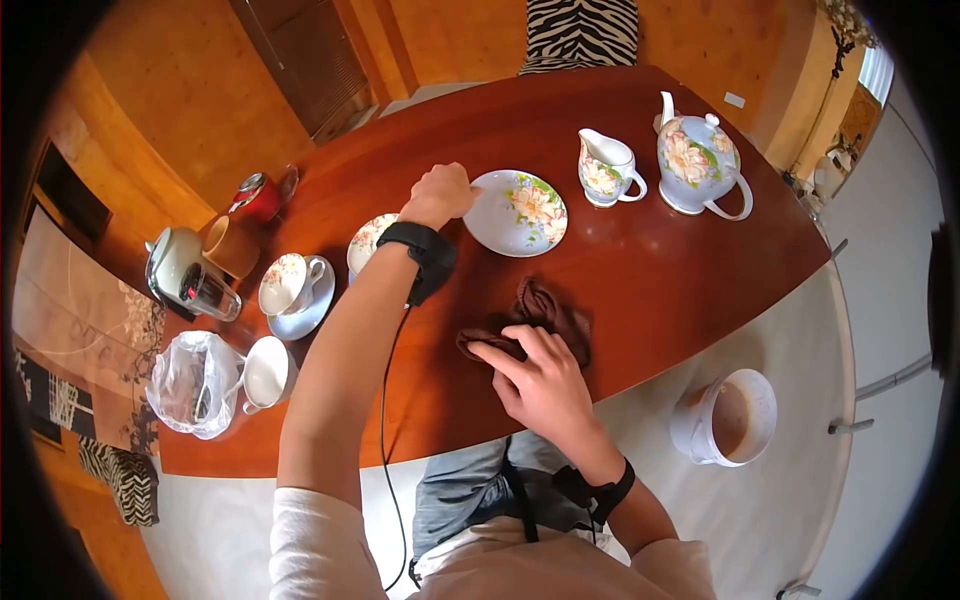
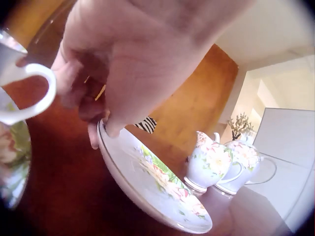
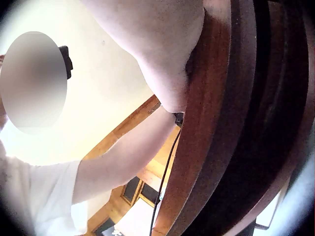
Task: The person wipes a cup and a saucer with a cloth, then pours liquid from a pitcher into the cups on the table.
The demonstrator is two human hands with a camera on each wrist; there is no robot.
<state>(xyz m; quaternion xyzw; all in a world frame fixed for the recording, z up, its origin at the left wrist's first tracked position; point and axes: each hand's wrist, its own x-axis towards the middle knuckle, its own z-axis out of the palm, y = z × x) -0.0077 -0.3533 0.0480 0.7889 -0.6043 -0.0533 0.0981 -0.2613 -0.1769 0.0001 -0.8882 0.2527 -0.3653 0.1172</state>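
In the head view my left hand [image 1: 443, 195] reaches across the table and pinches the left rim of a white flowered saucer [image 1: 515, 213]. The left wrist view shows the thumb and fingers at the rim of this tilted saucer [image 2: 152, 179]. My right hand [image 1: 545, 380] rests on a crumpled brown cloth [image 1: 540, 305] near the table's front edge, index finger stretched out to the left. Partly behind the left wrist stands a flowered cup [image 1: 368, 240]; its handle [image 2: 47, 91] is close beside the left fingers. The right wrist view shows no cloth.
A flowered creamer [image 1: 602, 175] and teapot [image 1: 690, 165] stand at the back right. Leftward are a cup on a saucer [image 1: 305, 318], another cup [image 1: 268, 372], a plastic bag [image 1: 200, 385], a glass [image 1: 212, 295] and a red can [image 1: 258, 197]. A bucket [image 1: 690, 430] with brownish liquid stands beyond the front edge.
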